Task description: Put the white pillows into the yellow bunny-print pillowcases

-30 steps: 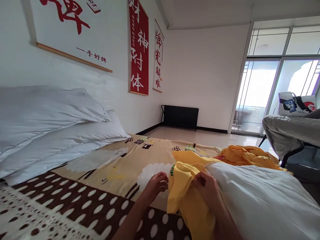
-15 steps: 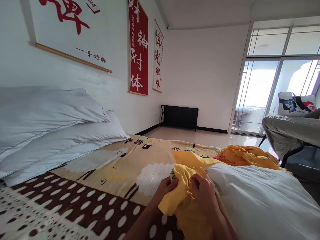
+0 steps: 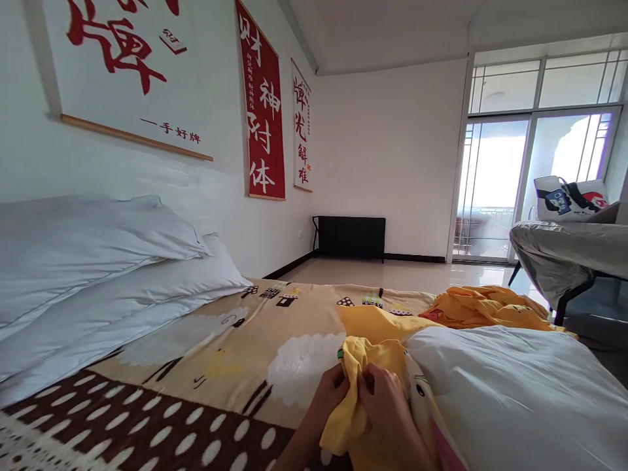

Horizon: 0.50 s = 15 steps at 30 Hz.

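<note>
A piece of yellow fabric (image 3: 353, 418) with a bit of green print is bunched up in front of me at the bed's near side. My left hand (image 3: 331, 386) pinches its left edge, fingers closed. My right hand (image 3: 387, 396) grips gathered folds of the same fabric just to the right, knuckles up. The fabric spreads on past my hands to a flat yellow part (image 3: 377, 322) behind. Immediately to the right lies a white, puffy pillow or quilt (image 3: 510, 386); a printed eye shows on cloth beside it. My fingertips are partly hidden in the folds.
Below lies a beige blanket (image 3: 235, 353) with sheep prints and a brown dotted border. White pillows (image 3: 98, 261) are stacked at left. Crumpled orange-yellow cloth (image 3: 485, 306) lies at the far right bed edge, near a plastic-covered table (image 3: 569, 245). A black folded panel (image 3: 351, 237) leans on the wall.
My right hand has turned and moved slightly left and down, closer to my left hand, gathering the yellow fabric tighter. The camera view has tilted up a little.
</note>
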### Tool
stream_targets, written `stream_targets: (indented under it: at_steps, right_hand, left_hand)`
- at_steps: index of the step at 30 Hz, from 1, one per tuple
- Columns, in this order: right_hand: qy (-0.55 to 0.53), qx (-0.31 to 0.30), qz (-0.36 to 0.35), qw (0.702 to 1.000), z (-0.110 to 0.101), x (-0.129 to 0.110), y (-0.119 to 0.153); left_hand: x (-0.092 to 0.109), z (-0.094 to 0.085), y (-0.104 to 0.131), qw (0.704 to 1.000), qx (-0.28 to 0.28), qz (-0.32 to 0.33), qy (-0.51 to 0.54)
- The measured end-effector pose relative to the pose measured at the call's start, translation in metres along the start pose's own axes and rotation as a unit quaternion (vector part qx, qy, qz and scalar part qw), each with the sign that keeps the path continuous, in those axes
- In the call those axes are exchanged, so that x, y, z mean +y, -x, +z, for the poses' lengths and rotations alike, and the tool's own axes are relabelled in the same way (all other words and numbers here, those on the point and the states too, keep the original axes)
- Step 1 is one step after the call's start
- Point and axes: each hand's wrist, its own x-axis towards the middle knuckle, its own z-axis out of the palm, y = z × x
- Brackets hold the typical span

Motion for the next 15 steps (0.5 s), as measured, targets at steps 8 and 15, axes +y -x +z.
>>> stream_targets:
  at_steps: [8, 15]
  right_hand:
    - [-0.091, 0.060, 0.007, 0.994, -0.010, 0.005, -0.007]
    - [-0.174, 0.113, 0.021, 0.978, -0.016, 0.006, -0.009]
  left_hand:
    - [-0.002, -0.018, -0.001, 0.986, 0.120, 0.027, -0.111]
    - [0.033, -0.019, 0.011, 0.999, -0.045, 0.015, -0.018]
